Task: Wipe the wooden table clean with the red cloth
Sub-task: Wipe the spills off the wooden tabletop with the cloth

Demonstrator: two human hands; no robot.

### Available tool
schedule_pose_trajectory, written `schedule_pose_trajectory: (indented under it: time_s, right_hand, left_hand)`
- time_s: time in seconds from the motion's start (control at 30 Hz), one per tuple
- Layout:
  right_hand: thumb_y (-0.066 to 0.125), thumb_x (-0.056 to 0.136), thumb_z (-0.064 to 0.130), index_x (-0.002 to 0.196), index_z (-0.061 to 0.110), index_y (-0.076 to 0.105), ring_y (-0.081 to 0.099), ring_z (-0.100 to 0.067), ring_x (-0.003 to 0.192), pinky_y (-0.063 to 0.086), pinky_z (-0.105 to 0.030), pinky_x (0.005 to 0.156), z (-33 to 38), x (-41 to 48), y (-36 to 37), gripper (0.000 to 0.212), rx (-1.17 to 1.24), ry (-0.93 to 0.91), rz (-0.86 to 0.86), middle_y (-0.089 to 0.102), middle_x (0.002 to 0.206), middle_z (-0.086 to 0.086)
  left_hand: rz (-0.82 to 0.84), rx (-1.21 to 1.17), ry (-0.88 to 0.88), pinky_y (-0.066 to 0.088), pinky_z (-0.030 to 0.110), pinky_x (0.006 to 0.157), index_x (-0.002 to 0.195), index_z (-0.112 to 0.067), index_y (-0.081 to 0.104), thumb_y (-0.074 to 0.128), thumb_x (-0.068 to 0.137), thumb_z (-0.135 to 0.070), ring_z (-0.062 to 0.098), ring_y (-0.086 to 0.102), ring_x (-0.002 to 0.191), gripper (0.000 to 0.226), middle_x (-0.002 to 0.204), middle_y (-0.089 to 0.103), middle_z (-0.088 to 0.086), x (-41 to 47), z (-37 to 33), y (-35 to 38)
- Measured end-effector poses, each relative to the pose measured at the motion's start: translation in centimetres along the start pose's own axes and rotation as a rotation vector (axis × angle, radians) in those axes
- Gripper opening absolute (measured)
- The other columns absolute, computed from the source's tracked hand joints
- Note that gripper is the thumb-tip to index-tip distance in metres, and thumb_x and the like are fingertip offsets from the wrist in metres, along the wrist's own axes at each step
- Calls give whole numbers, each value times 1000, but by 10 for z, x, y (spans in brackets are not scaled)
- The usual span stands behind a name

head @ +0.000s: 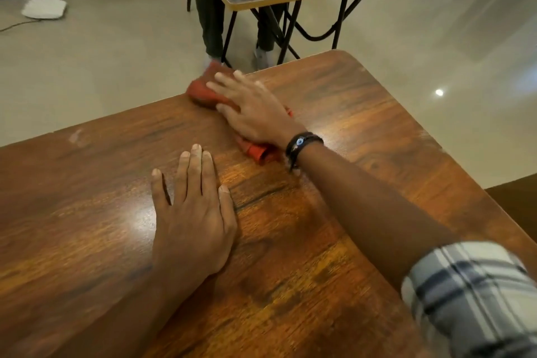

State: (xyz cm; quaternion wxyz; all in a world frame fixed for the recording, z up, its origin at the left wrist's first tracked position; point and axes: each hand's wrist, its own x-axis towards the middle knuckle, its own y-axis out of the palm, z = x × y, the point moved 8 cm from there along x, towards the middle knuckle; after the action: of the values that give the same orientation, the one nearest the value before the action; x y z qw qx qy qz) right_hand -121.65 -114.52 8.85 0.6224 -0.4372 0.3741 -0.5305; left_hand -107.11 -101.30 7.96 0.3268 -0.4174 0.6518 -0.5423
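The crumpled red fabric cloth (200, 91) lies on the glossy dark-grained wooden table (363, 113), at the table's far edge, with one bunched end reaching that edge and a rolled end trailing back toward the table's middle. The right hand (255, 107) lies flat on top of it: its fingers (223, 87) are spread and straight, pressing the cloth down, not curled round it. The left hand (191, 212) rests palm-down on the table nearer its middle, fingers (194, 166) extended and holding nothing — apparently a brace.

The cloth looks soft, light and limp; it folds and bunches under the palm, so it should slide easily over the polished table but may roll up or slip out from under the hand. A broad flat press over its middle seems the best hold, with the loose rolled end tucked under the palm. A pale smudge (76, 136) shows near the table's far left edge, so that part probably still wants wiping.

No brand, label or writing can be read anywhere. The dark beaded bracelet (302, 142) on the right wrist carries a small blue-and-white bead, no lettering. A grey-and-white plaid sleeve (470, 293) sits over the table's near right side.
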Motion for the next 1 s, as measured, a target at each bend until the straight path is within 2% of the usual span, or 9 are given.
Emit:
schedule_pose_trajectory:
  time_s: [0.17, 0.33, 0.43, 0.53, 0.63, 0.7, 0.77, 0.83, 1.0]
  right_hand:
    - [35, 103, 31, 147, 20, 41, 33, -27, 142, 28, -52, 116, -151, -8, -74, 46, -43, 470, -185, 37, 155, -4]
    - [31, 103, 37, 156, 23, 27, 14, -29, 152, 16, -49, 122, -224, -59, -90, 55, -10, 810, -241, 19, 165, -3]
    - [31, 104, 37, 156, 26, 26, 8, -30, 153, 10, -51, 123, -199, -50, -81, 54, 1, 764, -223, 16, 166, -1]
    - [35, 105, 35, 154, 28, 31, 14, -29, 151, 12, -56, 121, -117, -14, -58, 50, -16, 439, -159, 24, 163, 0]
    - [39, 104, 38, 153, 32, 32, 10, -27, 152, 7, -51, 121, -10, 4, -12, 50, 13, 91, -36, 23, 164, 2]
    - [39, 104, 40, 154, 34, 30, 7, -24, 154, 2, -47, 122, 34, 2, 11, 51, 15, -32, 33, 20, 165, 4]
    - [38, 105, 40, 154, 34, 29, 7, -22, 154, 4, -46, 123, 33, -3, 13, 51, 35, -17, 45, 18, 165, 5]
    - [39, 104, 38, 154, 31, 31, 12, -23, 153, 9, -48, 122, 0, -11, -3, 51, 34, 94, -23, 19, 165, 4]
    - [36, 103, 37, 154, 25, 31, 15, -27, 152, 17, -48, 122, -147, -75, -62, 53, 14, 632, -209, 21, 165, 0]
  left_hand:
    - [-6, -10, 8, -1, 56, 123, 158, -4, 12, 8, 101, -38, 24, 2, 156, 66, 168, 6, 11, 0, 1, 1]
    - [-12, -29, -1, -1, 57, 123, 158, -4, 14, 8, 102, -38, 26, 3, 156, 66, 168, 7, 12, 0, 0, 2]
    - [-5, -39, -5, -2, 57, 123, 158, -4, 12, 9, 102, -38, 25, 1, 156, 66, 168, 6, 12, 1, 0, 3]
    - [6, -37, -16, -3, 57, 123, 159, -6, 9, 6, 101, -39, 23, -3, 156, 67, 168, 2, 11, 1, 2, 4]
    - [22, -24, -27, -3, 57, 123, 159, -7, 6, 4, 100, -40, 23, -4, 156, 67, 168, 0, 10, 1, 1, 3]
    - [22, -4, -33, -2, 57, 123, 159, -7, 6, 5, 100, -39, 24, -2, 156, 67, 168, 1, 10, 2, 1, 1]
    - [28, -5, -31, -1, 56, 123, 159, -8, 6, 4, 100, -40, 23, -2, 156, 68, 168, 1, 10, 1, 0, 0]
    - [39, -36, -25, -3, 56, 124, 159, -9, 4, 3, 99, -42, 22, -4, 156, 69, 169, -1, 8, 0, 0, -1]
    - [33, -44, -5, -1, 58, 123, 159, -8, 7, 4, 99, -42, 23, -1, 156, 69, 168, 2, 9, 0, 0, -2]
